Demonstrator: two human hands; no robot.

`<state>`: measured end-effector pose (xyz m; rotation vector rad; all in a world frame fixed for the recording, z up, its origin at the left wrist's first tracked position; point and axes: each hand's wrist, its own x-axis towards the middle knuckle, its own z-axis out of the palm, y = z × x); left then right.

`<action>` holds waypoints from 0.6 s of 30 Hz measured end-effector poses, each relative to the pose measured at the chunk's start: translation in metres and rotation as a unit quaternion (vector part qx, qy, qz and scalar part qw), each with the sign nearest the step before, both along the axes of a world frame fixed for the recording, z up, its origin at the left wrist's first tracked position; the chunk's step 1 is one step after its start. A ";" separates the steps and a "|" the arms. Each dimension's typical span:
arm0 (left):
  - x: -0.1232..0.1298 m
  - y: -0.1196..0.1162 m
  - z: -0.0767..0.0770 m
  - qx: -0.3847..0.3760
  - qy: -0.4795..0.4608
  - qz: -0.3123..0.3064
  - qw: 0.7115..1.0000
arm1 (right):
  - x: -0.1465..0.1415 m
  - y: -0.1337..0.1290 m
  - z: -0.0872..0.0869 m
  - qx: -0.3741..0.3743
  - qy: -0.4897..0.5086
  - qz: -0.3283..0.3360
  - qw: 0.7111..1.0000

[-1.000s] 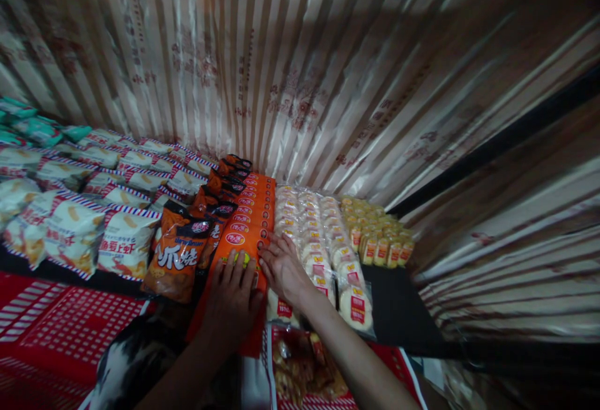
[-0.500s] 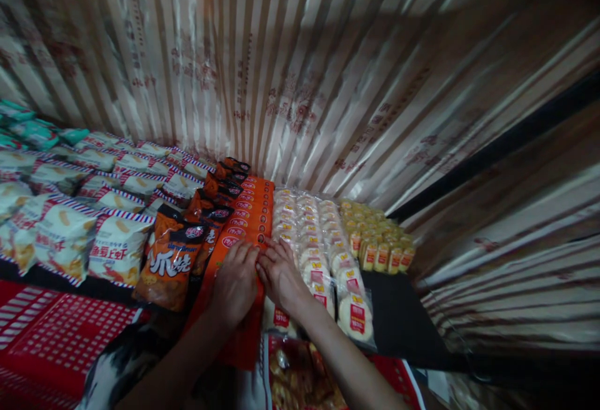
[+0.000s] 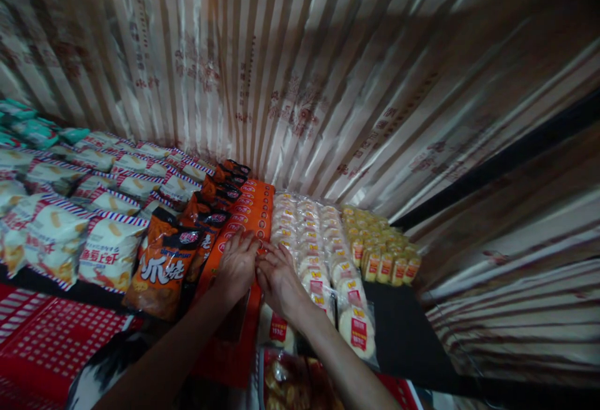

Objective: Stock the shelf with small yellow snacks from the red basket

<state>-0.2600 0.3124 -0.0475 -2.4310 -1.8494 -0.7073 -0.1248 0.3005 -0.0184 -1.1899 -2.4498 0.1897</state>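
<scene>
Both hands are at the upper part of the front orange snack packet (image 3: 253, 325) in a row of overlapping orange packets. My left hand (image 3: 237, 266) has its fingers bent over the packet's upper edge. Close beside it, my right hand (image 3: 280, 277) grips the same edge at the right, its fingertips nearly meeting the left ones. The thumbs are mostly hidden. Behind the fingers, more orange packets (image 3: 255, 200) stand in line. Round white cakes in clear wrappers (image 3: 357, 329) form rows just right of my right hand.
Orange-and-black snack bags (image 3: 162, 269) and white snack bags (image 3: 110, 250) fill the left. Small yellow packs (image 3: 385, 266) sit at the right on the black shelf (image 3: 407, 322). A red basket (image 3: 60, 335) is at lower left. A pleated curtain (image 3: 290, 72) hangs behind; a dark bar (image 3: 497, 160) crosses it.
The view has shifted slightly, and the nearer goods appear lower. Both hands remain at the orange packet's upper edge; a dark panel on its front now shows below my left hand.
</scene>
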 end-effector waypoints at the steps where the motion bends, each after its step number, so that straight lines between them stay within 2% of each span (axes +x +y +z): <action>1: 0.000 0.000 -0.001 0.007 0.002 0.000 1.000 | 0.002 0.004 0.002 0.003 0.013 -0.001 1.000; 5: 0.003 -0.002 -0.002 0.022 0.003 0.002 1.000 | 0.009 0.029 0.009 0.034 0.028 -0.044 0.998; 11: 0.003 -0.003 -0.003 0.033 -0.005 0.001 0.999 | 0.006 0.071 0.014 0.008 -0.090 -0.081 0.993; 18: 0.002 -0.002 -0.007 0.053 0.010 0.002 0.999 | -0.005 0.082 0.016 -0.032 -0.163 -0.077 0.983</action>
